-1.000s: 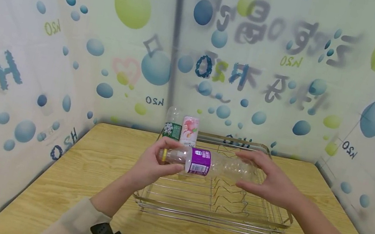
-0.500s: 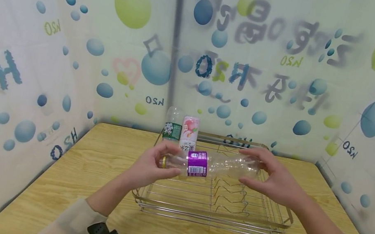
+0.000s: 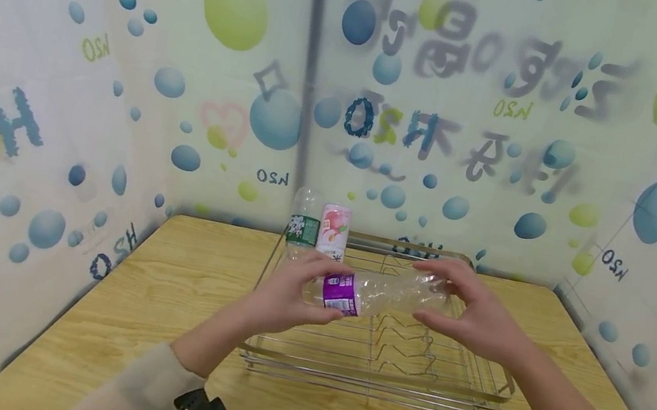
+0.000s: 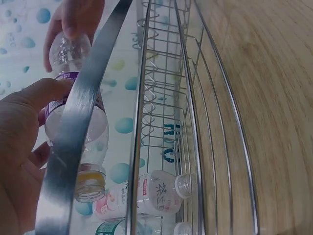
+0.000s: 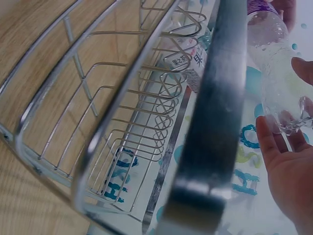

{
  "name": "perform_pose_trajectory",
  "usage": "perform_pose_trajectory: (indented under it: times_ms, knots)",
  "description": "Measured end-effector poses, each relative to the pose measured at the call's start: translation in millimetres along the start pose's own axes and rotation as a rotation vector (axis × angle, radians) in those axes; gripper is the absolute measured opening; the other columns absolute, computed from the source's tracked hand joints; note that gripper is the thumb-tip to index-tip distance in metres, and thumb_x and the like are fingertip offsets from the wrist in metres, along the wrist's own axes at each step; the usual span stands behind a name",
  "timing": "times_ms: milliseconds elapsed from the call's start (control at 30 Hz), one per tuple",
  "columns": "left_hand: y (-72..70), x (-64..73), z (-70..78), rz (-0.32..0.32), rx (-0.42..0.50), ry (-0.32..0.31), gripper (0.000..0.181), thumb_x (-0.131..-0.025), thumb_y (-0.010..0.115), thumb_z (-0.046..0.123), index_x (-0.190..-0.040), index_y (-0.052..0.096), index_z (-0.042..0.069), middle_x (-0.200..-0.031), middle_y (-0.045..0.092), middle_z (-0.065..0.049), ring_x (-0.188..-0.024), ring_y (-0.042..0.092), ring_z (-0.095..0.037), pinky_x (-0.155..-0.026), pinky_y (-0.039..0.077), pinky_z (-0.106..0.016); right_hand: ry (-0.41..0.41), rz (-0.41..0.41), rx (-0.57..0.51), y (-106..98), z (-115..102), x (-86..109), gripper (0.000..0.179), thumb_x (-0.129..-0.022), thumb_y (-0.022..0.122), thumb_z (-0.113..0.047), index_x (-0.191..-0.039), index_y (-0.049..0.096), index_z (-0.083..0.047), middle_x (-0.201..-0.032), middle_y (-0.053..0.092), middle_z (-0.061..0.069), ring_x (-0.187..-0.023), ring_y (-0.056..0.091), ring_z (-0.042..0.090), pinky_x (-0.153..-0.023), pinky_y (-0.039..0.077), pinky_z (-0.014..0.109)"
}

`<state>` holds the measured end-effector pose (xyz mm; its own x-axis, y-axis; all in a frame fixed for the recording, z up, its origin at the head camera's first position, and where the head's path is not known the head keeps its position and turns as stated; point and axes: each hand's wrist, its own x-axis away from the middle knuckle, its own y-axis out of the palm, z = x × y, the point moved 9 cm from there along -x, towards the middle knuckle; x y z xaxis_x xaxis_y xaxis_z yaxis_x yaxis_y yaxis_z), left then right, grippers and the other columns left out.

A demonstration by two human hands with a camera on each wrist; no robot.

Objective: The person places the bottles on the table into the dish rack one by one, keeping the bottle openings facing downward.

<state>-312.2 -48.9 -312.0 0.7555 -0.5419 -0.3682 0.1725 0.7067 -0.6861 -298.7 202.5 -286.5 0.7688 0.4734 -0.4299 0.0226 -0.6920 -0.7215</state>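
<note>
An empty clear plastic bottle with a purple label is held lengthwise above the wire rack, slightly tilted. My left hand grips it at the label, fingers behind and thumb in front. In the left wrist view, the yellow neck ring of the bottle shows below that hand. My right hand holds the base end between thumb and fingers. In the right wrist view, the fingertips of this hand touch the bottle's base.
A metal wire dish rack stands on the wooden table. At its back left are a clear bottle with a green label and a pink-and-white bottle. A patterned curtain hangs behind.
My left hand has slid from the neck end toward the purple label. The bottle's neck end has tipped down a little and the label has turned. The right hand stays at the base.
</note>
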Motion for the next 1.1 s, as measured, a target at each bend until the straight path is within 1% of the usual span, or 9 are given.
perform_pose_trajectory:
  times_ms: [100,333,433,533,633,700,800,933,1100]
  knots:
    - [3.1,0.3,-2.2,0.012,0.020,-0.018,0.059,-0.092,0.090,0.017,-0.146,0.067,0.020,-0.139,0.066,-0.002,-0.124,0.060,-0.019,-0.102,0.059,-0.038,-0.009,0.010,-0.016,-2,-5,-4.6,0.064,-0.097,0.086,-0.014,-0.155,0.059,-0.019,-0.149,0.058,0.004,-0.123,0.056,0.006,-0.105,0.051,0.013]
    - [9.1,0.9,-10.3,0.017,0.121,-0.081,0.059,-0.096,0.088,0.020,-0.149,0.062,0.019,-0.145,0.068,-0.005,-0.134,0.065,-0.027,-0.115,0.056,-0.056,-0.028,0.059,-0.058,-9,-20,-22.8,0.069,-0.096,0.086,-0.012,-0.158,0.056,-0.020,-0.146,0.060,0.004,-0.117,0.060,0.008,-0.104,0.051,0.009]
    - [11.6,0.7,-14.5,0.016,0.186,-0.110,0.059,-0.097,0.086,0.020,-0.151,0.060,0.018,-0.145,0.069,-0.009,-0.134,0.068,-0.031,-0.115,0.057,-0.059,-0.019,0.074,-0.087,-10,-24,-31.8,0.071,-0.097,0.086,-0.011,-0.160,0.054,-0.019,-0.151,0.059,0.005,-0.124,0.061,0.010,-0.107,0.048,0.007]
    - [14.3,1.4,-18.1,0.004,0.250,-0.143,0.058,-0.099,0.084,0.019,-0.152,0.058,0.020,-0.146,0.068,-0.010,-0.133,0.068,-0.033,-0.112,0.059,-0.057,-0.009,0.078,-0.131,-10,-28,-39.7,0.072,-0.097,0.085,-0.010,-0.161,0.053,-0.018,-0.158,0.055,0.007,-0.133,0.060,0.017,-0.111,0.046,0.007]
    - [16.4,2.5,-19.7,-0.007,0.294,-0.162,0.058,-0.101,0.082,0.020,-0.153,0.056,0.021,-0.148,0.066,-0.010,-0.133,0.068,-0.033,-0.110,0.061,-0.054,0.011,0.082,-0.160,-10,-28,-44.8,0.073,-0.098,0.084,-0.011,-0.163,0.051,-0.016,-0.162,0.052,0.009,-0.137,0.059,0.024,-0.110,0.047,0.007]
    - [17.4,2.9,-20.3,-0.011,0.312,-0.166,0.058,-0.102,0.081,0.020,-0.154,0.055,0.021,-0.149,0.065,-0.010,-0.134,0.068,-0.034,-0.108,0.062,-0.052,0.031,0.083,-0.180,-9,-28,-46.8,0.077,-0.098,0.084,-0.011,-0.165,0.047,-0.015,-0.165,0.050,0.011,-0.138,0.060,0.031,-0.107,0.049,0.008]
    - [17.1,2.9,-21.0,-0.001,0.329,-0.173,0.059,-0.103,0.080,0.021,-0.155,0.053,0.020,-0.148,0.064,-0.012,-0.135,0.067,-0.037,-0.108,0.063,-0.052,0.073,0.092,-0.204,-9,-24,-47.3,0.082,-0.100,0.082,-0.014,-0.170,0.038,-0.016,-0.169,0.046,0.014,-0.141,0.060,0.036,-0.106,0.051,0.010]
    - [14.9,1.8,-22.8,0.026,0.356,-0.188,0.060,-0.105,0.078,0.023,-0.157,0.049,0.019,-0.150,0.063,-0.015,-0.136,0.066,-0.039,-0.109,0.062,-0.053,0.113,0.108,-0.261,-7,-19,-44.6,0.082,-0.103,0.079,-0.014,-0.171,0.033,-0.015,-0.168,0.046,0.017,-0.140,0.061,0.040,-0.104,0.054,0.013]
    - [13.7,0.6,-22.0,0.038,0.436,-0.204,0.061,-0.107,0.075,0.025,-0.160,0.045,0.027,-0.151,0.063,-0.014,-0.136,0.066,-0.037,-0.105,0.064,-0.052,0.121,0.073,-0.296,5,-15,-42.0,0.073,-0.105,0.075,-0.015,-0.168,0.038,-0.013,-0.163,0.052,0.018,-0.139,0.064,0.042,-0.102,0.058,0.018]
